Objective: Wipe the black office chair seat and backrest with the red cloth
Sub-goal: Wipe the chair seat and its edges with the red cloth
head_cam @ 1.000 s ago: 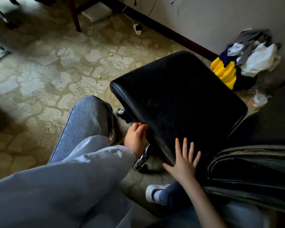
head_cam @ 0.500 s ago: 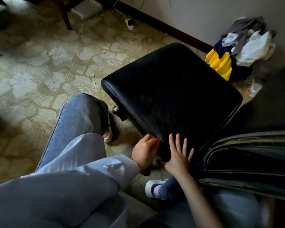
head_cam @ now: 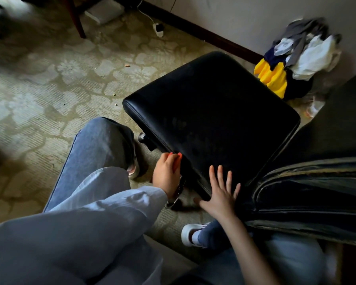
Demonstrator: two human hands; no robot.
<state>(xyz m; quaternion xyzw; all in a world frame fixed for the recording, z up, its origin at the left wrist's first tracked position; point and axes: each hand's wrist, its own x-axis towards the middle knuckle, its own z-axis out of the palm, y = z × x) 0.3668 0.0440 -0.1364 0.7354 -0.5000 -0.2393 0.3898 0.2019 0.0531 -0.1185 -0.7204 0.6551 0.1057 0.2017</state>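
Down on the patterned carpet, close to the wall: black office chair seat, turned corner-on. Beside its left edge, a leg in blue jeans. At that edge, left hand curled, red-tipped fingers against the seam; impossible to tell whether gripping anything. On the near corner, right hand flat and released, fingers spread on the leather. Beyond the seat, against the wall, heap of clothes in yellow, white and grey.

A loose, pale blue-grey long sleeve ran down to the wrist of the left hand. The right forearm behind the right hand was bare. Light blue jeans clothed both legs, ending in white shoes.
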